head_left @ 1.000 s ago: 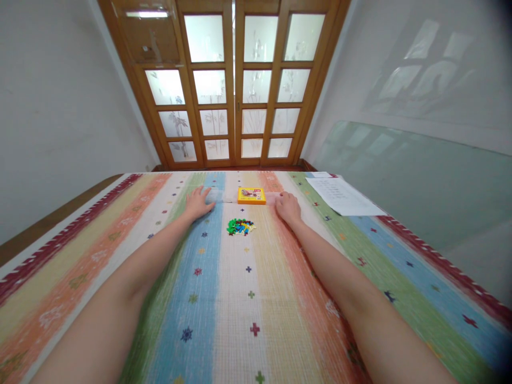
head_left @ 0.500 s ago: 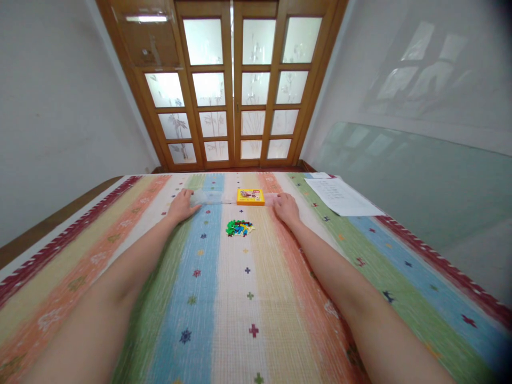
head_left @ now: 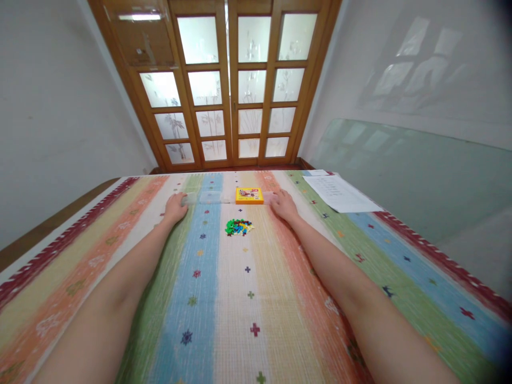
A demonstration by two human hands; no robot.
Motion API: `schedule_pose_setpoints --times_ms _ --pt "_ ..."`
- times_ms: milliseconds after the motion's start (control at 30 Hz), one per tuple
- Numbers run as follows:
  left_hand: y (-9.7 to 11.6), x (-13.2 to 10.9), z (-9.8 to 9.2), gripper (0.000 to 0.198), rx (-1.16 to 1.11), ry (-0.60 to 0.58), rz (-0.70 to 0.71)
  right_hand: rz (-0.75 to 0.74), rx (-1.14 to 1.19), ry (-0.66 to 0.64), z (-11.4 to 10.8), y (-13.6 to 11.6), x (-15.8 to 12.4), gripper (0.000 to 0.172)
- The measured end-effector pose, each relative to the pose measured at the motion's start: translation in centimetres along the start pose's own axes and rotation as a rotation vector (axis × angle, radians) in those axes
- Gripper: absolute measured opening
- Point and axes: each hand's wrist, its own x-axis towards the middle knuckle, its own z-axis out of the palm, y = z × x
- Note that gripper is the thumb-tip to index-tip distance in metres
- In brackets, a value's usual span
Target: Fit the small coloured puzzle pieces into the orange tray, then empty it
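A clear plastic case [head_left: 211, 198] lies flat across the far part of the table, and its outline is faint. At its left end is my left hand [head_left: 175, 208], thumb and fingers closed about the edge. My right hand [head_left: 283, 205] closes on more clear plastic just right of a yellow box [head_left: 249, 196] with a printed picture on top. Whether the clear plastic is one piece or several I cannot tell. Nearer to me lies a small pile of toy bricks [head_left: 238, 228], green, blue, yellow, dark red and white.
A striped, patterned cloth [head_left: 236, 298] covers the table. White printed sheets [head_left: 340, 193] lie at the far right edge. A greenish glass panel [head_left: 400, 165] leans along the right wall, and wooden glazed doors [head_left: 232, 85] stand behind the table.
My left hand has moved a little to the left, and clear plastic now reaches farther left beside it. The right hand, yellow box and brick pile have stayed nearly in place.
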Motion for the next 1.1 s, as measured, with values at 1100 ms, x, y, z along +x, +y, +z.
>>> schedule_pose_setpoints --times_ms 1100 --pt "22.3 -4.0 4.4 0.083 -1.182 -0.165 0.262 -0.424 0.481 0.126 -3.5 -10.4 -2.1 0.030"
